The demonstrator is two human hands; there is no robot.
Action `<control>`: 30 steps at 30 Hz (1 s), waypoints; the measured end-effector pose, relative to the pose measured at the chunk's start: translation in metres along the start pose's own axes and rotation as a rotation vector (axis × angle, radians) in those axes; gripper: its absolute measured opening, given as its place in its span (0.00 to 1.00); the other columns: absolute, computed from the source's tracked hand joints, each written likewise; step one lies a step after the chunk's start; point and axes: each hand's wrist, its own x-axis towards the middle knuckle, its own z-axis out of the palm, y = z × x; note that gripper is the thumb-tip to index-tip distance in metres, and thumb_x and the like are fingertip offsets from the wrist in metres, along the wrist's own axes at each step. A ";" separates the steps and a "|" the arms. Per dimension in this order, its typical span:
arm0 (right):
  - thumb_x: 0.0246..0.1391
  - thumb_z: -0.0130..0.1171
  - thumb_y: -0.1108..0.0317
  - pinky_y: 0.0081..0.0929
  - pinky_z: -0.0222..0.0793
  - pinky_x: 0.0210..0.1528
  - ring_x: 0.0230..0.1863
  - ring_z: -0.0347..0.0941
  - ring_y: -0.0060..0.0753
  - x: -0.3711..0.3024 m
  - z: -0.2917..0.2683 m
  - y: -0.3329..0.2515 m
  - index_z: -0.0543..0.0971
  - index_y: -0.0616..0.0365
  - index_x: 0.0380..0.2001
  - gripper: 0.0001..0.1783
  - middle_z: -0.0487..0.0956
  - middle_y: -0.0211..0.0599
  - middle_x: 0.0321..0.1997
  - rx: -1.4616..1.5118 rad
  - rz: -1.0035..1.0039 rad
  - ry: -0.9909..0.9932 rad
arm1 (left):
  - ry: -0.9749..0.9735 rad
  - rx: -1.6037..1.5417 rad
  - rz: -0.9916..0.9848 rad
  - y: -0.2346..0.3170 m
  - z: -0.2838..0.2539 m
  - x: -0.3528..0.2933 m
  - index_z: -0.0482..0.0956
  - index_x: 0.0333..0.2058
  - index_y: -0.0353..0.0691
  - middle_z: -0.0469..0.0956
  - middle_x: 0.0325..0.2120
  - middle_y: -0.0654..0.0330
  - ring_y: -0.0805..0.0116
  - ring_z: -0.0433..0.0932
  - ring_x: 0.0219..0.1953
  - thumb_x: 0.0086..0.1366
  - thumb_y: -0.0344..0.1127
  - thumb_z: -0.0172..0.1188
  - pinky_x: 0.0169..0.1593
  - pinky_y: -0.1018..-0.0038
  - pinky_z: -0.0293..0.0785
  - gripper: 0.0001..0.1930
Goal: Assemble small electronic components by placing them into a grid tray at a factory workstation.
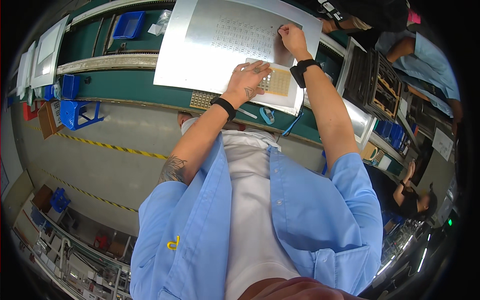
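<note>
left hand (247,81): fingers spread upon tan sheet (278,83); right hand (292,39): fingertips narrowed (whether holding anything cannot be told), metal plate (202,32) beneath.

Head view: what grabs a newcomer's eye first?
The large silver-and-white panel with its rows of small marks, on the green bench at top centre. Next, the left hand spread over a yellowish gridded sheet near the panel's lower edge, and the right hand at its upper right. The open blue shirt dominates lower centre.
</note>
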 end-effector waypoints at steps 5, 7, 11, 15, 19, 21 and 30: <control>0.60 0.64 0.67 0.24 0.78 0.32 0.31 0.82 0.27 -0.042 -0.011 -0.002 0.82 0.65 0.43 0.13 0.85 0.40 0.33 0.424 0.200 -0.005 | 0.008 -0.014 -0.027 -0.005 -0.001 -0.002 0.71 0.63 0.53 0.65 0.68 0.74 0.70 0.60 0.71 0.53 0.42 0.73 0.70 0.61 0.57 0.37; 0.60 0.64 0.68 0.22 0.78 0.31 0.31 0.82 0.25 -0.055 -0.016 0.003 0.82 0.66 0.41 0.12 0.85 0.40 0.32 0.526 0.261 0.000 | 0.032 -0.022 0.016 -0.006 -0.001 0.001 0.72 0.63 0.53 0.65 0.68 0.74 0.70 0.60 0.71 0.53 0.43 0.73 0.69 0.60 0.57 0.37; 0.56 0.66 0.71 0.22 0.80 0.31 0.30 0.82 0.25 -0.076 -0.014 0.012 0.82 0.67 0.37 0.09 0.85 0.39 0.31 0.683 0.269 0.037 | 0.025 -0.022 0.009 -0.004 0.004 0.000 0.72 0.63 0.53 0.66 0.68 0.74 0.69 0.60 0.71 0.52 0.44 0.73 0.69 0.60 0.57 0.37; 0.54 0.65 0.74 0.22 0.79 0.31 0.26 0.81 0.25 -0.100 -0.023 0.002 0.82 0.69 0.37 0.09 0.84 0.41 0.29 0.711 0.369 0.106 | 0.032 -0.028 0.014 -0.008 0.005 -0.001 0.72 0.63 0.53 0.66 0.68 0.75 0.69 0.60 0.71 0.53 0.45 0.73 0.69 0.59 0.57 0.37; 0.54 0.63 0.76 0.21 0.78 0.30 0.25 0.80 0.25 -0.133 -0.030 0.000 0.81 0.69 0.34 0.07 0.84 0.41 0.28 0.739 0.315 0.148 | 0.038 -0.032 0.022 -0.009 0.005 0.000 0.72 0.63 0.53 0.66 0.68 0.75 0.69 0.60 0.71 0.52 0.45 0.73 0.69 0.59 0.57 0.37; 0.54 0.61 0.78 0.21 0.78 0.32 0.25 0.79 0.24 -0.156 -0.023 0.003 0.79 0.70 0.34 0.05 0.84 0.41 0.30 0.861 0.353 0.130 | 0.034 -0.037 0.020 -0.009 0.006 -0.001 0.72 0.63 0.53 0.66 0.68 0.75 0.69 0.60 0.71 0.52 0.45 0.73 0.69 0.59 0.57 0.37; 0.52 0.60 0.80 0.18 0.75 0.36 0.29 0.77 0.19 -0.206 -0.010 -0.023 0.80 0.66 0.36 0.06 0.83 0.33 0.29 0.586 0.314 0.140 | 0.062 -0.016 0.050 -0.014 0.009 0.000 0.71 0.64 0.53 0.67 0.68 0.73 0.69 0.61 0.71 0.52 0.46 0.73 0.68 0.60 0.58 0.39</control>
